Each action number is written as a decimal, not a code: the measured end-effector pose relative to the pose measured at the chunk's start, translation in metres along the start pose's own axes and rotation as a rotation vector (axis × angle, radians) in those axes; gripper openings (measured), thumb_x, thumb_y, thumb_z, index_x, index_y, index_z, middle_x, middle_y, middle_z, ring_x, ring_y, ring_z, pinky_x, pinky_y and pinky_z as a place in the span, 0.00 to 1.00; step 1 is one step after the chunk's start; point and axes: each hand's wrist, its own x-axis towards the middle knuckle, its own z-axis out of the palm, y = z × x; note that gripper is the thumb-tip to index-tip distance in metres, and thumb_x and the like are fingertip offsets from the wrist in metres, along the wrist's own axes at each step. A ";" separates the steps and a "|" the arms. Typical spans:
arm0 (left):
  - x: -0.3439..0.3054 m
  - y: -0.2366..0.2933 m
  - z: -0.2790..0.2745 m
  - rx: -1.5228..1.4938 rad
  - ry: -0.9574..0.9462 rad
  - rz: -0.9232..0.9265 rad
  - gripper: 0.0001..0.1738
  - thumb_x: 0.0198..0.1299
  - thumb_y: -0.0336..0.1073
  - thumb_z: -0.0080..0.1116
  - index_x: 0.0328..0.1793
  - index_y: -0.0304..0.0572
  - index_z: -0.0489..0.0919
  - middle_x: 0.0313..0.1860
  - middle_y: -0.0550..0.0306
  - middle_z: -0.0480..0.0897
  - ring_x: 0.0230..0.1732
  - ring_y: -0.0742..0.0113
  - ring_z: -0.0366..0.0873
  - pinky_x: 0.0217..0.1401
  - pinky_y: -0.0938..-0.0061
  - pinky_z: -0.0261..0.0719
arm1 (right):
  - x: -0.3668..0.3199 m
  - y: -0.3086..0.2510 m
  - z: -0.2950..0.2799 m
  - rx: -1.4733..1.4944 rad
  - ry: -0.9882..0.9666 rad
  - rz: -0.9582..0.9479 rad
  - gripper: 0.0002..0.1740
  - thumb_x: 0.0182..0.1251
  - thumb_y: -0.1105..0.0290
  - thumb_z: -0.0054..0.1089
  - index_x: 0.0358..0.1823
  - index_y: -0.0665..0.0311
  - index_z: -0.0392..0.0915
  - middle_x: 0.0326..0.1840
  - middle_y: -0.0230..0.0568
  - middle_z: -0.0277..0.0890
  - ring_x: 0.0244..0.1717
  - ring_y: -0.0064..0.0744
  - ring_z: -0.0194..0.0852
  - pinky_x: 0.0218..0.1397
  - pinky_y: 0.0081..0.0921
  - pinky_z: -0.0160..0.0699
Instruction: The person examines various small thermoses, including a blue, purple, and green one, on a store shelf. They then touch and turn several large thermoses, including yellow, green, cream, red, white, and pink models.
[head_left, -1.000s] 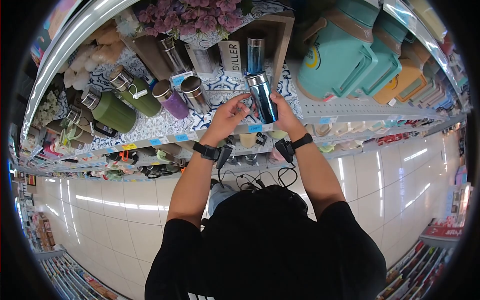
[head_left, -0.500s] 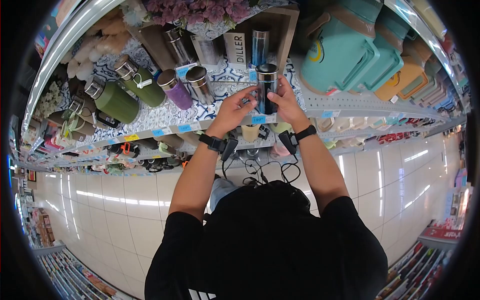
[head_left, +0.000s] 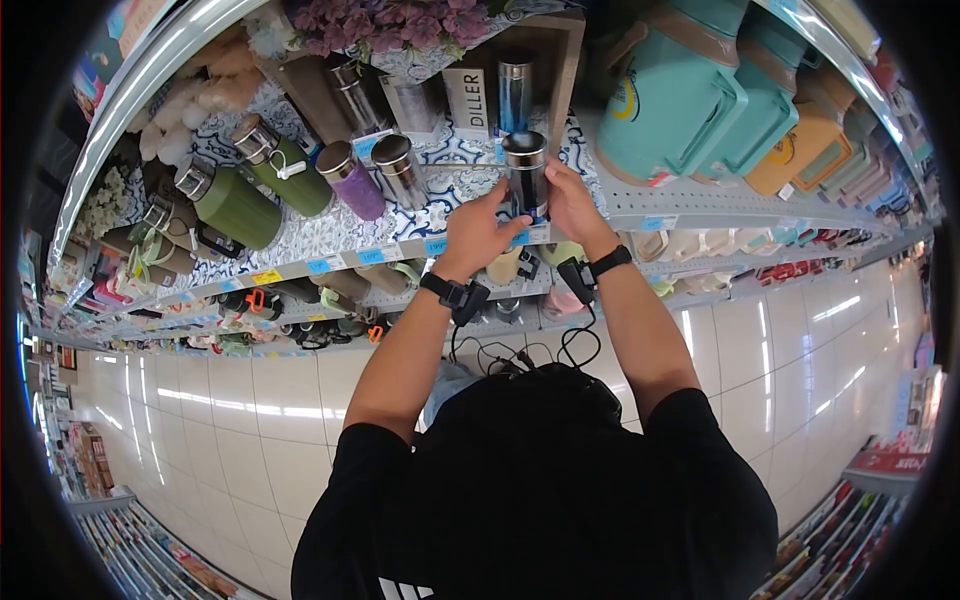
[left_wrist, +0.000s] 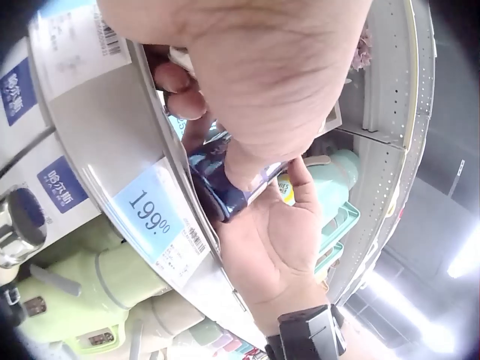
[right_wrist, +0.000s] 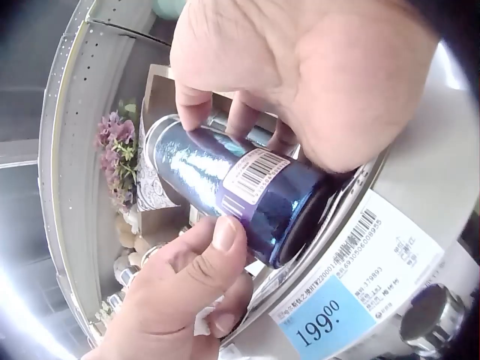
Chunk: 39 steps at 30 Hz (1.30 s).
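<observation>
A shiny dark blue bottle (head_left: 527, 180) with a silver rim stands near the shelf's front edge, between both hands. The left hand (head_left: 480, 232) grips its lower part, thumb across the front, as the right wrist view shows with the thumb beside a barcode label on the bottle (right_wrist: 202, 169). Curled round the other side is the right hand (head_left: 577, 210), fingers on the bottle's upper side in the right wrist view. Behind stands a similar blue bottle (head_left: 515, 95). A purple bottle (head_left: 354, 184) and a silver one (head_left: 402, 172) are to the left.
Green bottles (head_left: 236, 208) stand further left on the patterned cloth. Large teal jugs (head_left: 670, 100) fill the right part of the shelf. A wooden display box (head_left: 572, 60) and pink flowers (head_left: 390, 25) are at the back. Price tags (head_left: 375, 257) line the front edge.
The bottle has gone from tilted to more upright and shifted slightly left. The left hand has moved closer round its lower part, and the right thumb has left the bottle's front.
</observation>
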 end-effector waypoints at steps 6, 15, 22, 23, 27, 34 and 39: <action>0.004 0.002 -0.006 -0.059 -0.101 -0.172 0.39 0.59 0.42 0.68 0.75 0.39 0.68 0.54 0.40 0.84 0.50 0.42 0.84 0.50 0.57 0.82 | -0.006 0.000 0.000 -0.212 0.053 -0.026 0.27 0.74 0.69 0.61 0.71 0.69 0.70 0.62 0.35 0.74 0.65 0.28 0.71 0.68 0.27 0.69; 0.005 0.006 -0.008 -0.107 -0.044 -0.102 0.37 0.61 0.37 0.66 0.77 0.47 0.68 0.61 0.42 0.82 0.55 0.45 0.82 0.54 0.60 0.81 | -0.014 -0.017 -0.012 -0.551 -0.010 -0.100 0.28 0.66 0.76 0.68 0.67 0.68 0.69 0.61 0.35 0.72 0.61 0.26 0.70 0.63 0.26 0.73; 0.006 0.007 -0.008 -0.069 -0.090 -0.129 0.38 0.59 0.41 0.70 0.75 0.42 0.69 0.57 0.40 0.83 0.53 0.45 0.84 0.53 0.59 0.81 | -0.017 -0.018 -0.014 -0.475 -0.027 -0.023 0.33 0.63 0.78 0.69 0.69 0.67 0.67 0.60 0.41 0.75 0.59 0.29 0.74 0.62 0.27 0.76; 0.006 0.007 -0.008 -0.062 -0.084 -0.115 0.39 0.58 0.42 0.71 0.74 0.41 0.70 0.56 0.40 0.84 0.53 0.44 0.84 0.53 0.59 0.81 | -0.017 -0.020 -0.011 -0.532 -0.023 -0.021 0.33 0.62 0.79 0.70 0.69 0.67 0.67 0.59 0.41 0.76 0.58 0.28 0.75 0.62 0.27 0.77; 0.009 0.012 -0.012 -0.012 -0.132 -0.155 0.39 0.55 0.42 0.73 0.73 0.39 0.71 0.53 0.41 0.85 0.53 0.43 0.84 0.52 0.58 0.81 | -0.017 -0.015 -0.011 -0.596 0.012 -0.040 0.34 0.58 0.81 0.71 0.67 0.68 0.68 0.60 0.41 0.76 0.56 0.28 0.76 0.60 0.27 0.79; 0.009 0.013 -0.014 -0.028 -0.135 -0.147 0.40 0.53 0.40 0.74 0.72 0.39 0.71 0.52 0.41 0.85 0.51 0.43 0.84 0.51 0.58 0.81 | -0.018 -0.017 -0.015 -0.673 -0.003 0.016 0.36 0.55 0.83 0.72 0.68 0.69 0.70 0.61 0.42 0.77 0.59 0.29 0.76 0.57 0.27 0.82; 0.008 0.015 -0.017 -0.097 -0.156 -0.219 0.39 0.54 0.38 0.72 0.73 0.39 0.71 0.53 0.39 0.85 0.52 0.43 0.84 0.52 0.58 0.81 | -0.022 -0.023 -0.003 -0.661 0.028 0.012 0.35 0.58 0.85 0.70 0.68 0.70 0.69 0.59 0.43 0.76 0.55 0.27 0.77 0.56 0.25 0.81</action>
